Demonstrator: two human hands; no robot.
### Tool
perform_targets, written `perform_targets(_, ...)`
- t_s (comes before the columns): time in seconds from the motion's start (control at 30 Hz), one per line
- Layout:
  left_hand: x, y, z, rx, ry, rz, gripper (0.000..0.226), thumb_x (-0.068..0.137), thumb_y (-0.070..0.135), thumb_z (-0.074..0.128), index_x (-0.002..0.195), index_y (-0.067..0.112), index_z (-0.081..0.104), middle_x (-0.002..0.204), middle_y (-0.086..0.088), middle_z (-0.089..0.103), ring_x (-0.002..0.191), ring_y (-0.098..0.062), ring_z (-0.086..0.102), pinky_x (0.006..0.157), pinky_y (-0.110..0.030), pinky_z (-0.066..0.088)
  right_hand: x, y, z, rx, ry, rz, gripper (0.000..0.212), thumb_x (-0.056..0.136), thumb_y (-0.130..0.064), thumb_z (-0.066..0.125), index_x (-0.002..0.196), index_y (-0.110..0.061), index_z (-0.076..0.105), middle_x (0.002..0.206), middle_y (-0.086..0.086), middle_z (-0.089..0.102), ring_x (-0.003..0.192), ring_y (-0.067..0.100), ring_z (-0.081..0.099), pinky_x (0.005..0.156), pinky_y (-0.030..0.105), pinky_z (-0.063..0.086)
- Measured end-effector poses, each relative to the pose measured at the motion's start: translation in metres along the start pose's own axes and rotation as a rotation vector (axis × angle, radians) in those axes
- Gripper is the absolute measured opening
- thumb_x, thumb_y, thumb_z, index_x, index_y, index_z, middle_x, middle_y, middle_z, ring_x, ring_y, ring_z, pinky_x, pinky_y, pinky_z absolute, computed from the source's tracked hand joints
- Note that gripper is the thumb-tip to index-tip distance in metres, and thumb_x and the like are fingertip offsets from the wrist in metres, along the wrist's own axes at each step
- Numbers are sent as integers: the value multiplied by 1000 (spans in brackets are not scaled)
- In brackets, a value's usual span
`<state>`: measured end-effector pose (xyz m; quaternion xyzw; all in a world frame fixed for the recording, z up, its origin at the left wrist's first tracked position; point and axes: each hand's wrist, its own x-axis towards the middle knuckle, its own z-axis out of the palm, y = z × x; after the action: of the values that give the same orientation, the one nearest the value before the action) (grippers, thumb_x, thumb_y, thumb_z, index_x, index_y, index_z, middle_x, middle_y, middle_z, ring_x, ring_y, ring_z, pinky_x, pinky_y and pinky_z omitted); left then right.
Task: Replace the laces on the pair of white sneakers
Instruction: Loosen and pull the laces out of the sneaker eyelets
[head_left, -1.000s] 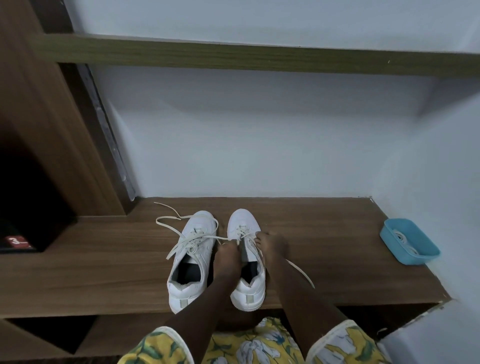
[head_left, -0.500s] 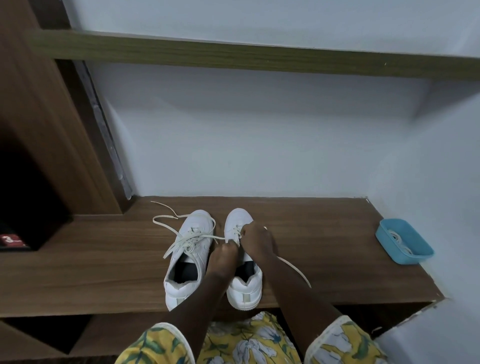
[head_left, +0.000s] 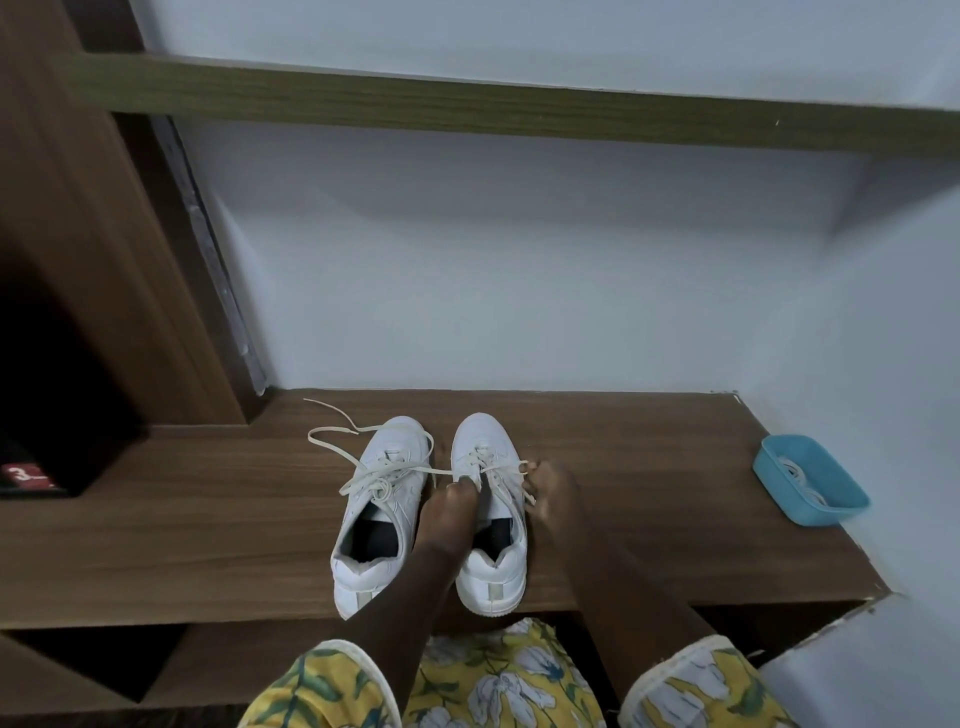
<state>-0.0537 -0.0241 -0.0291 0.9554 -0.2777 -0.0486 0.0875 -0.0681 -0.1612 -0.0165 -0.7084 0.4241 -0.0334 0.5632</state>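
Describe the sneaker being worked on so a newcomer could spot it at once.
On the brown wooden shelf below the pale wall stand two white sneakers. Pick the right white sneaker, nearer the blue plastic tray: the left hand and right hand hold its cream laces, while the left white sneaker trails loose laces.

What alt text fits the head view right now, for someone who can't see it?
A person's left hand and right hand pinch the lace of one white sneaker on a wooden shelf. The other sneaker stands beside it, its loosened lace trailing over the wood. A blue tray with something white inside sits far right.
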Motion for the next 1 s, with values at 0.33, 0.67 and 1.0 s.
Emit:
perform_targets(0.33,2,1,1,13,32,-16,24,95,4,38,116,5,48,116,-13,62,107,-28,60,84,-34,48,-13,-8,20,-747,81,-490,28,94,-20,46,113,-27,65,132,0,47,130,26,36,107,44,23)
perform_targets(0.67,2,1,3,-6,24,-22,23,95,4,39,115,4,50,116,-14,61,107,-29,60,84,-35,48,-20,-11,25,-771,100,-320,26,94,-16,43,116,-18,57,131,6,41,129,31,37,104,47,26)
perform_targets(1.0,2,-1,6,-17,32,-16,19,95,11,48,113,5,51,114,-12,62,105,-28,61,82,-35,49,-9,-5,-4,-597,191,-10,22,85,-5,59,106,-6,68,93,8,62,101,26,63,70,41,55)
